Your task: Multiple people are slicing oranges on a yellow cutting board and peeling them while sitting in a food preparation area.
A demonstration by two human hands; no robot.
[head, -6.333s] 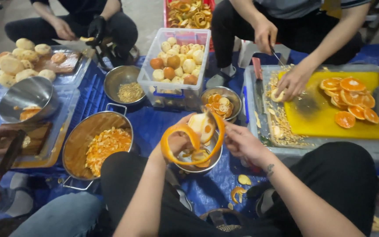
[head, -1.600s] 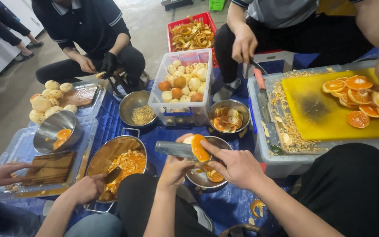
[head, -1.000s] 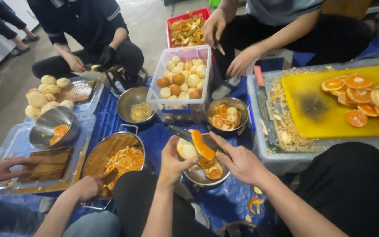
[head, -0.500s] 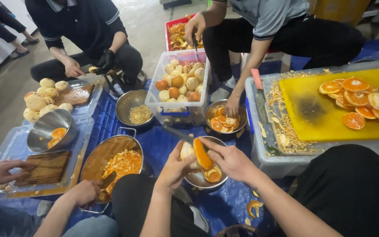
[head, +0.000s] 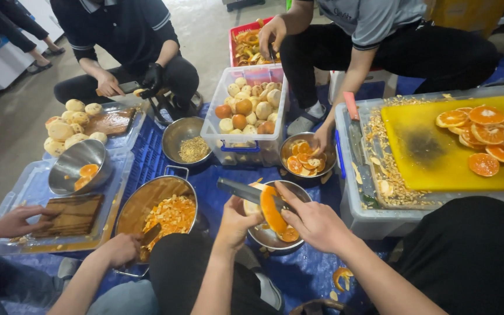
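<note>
1. The left hand [head: 237,219] is closed around a partly peeled orange [head: 258,205], pale where the skin is gone. It holds the fruit just above a small steel bowl [head: 275,236], close in front of the person's knees.
2. The right hand [head: 316,221] is closed on the handle of a knife [head: 245,191]. The blade points away to the left and a little up, so its long axis crosses the top of the fruit from right to left.
3. An orange strip of peel [head: 272,211] hangs from the fruit on the side of the right hand, between the two hands, and curls down toward the bowl.
4. The fruit lies between both hands, but the left hand carries it; the right hand touches it only through the thumb and the blade.
5. A large pan of peel scraps [head: 167,213] is just to the left, and a clear tub of whole and peeled fruit [head: 246,114] stands farther ahead. Other people's hands work around these.
</note>
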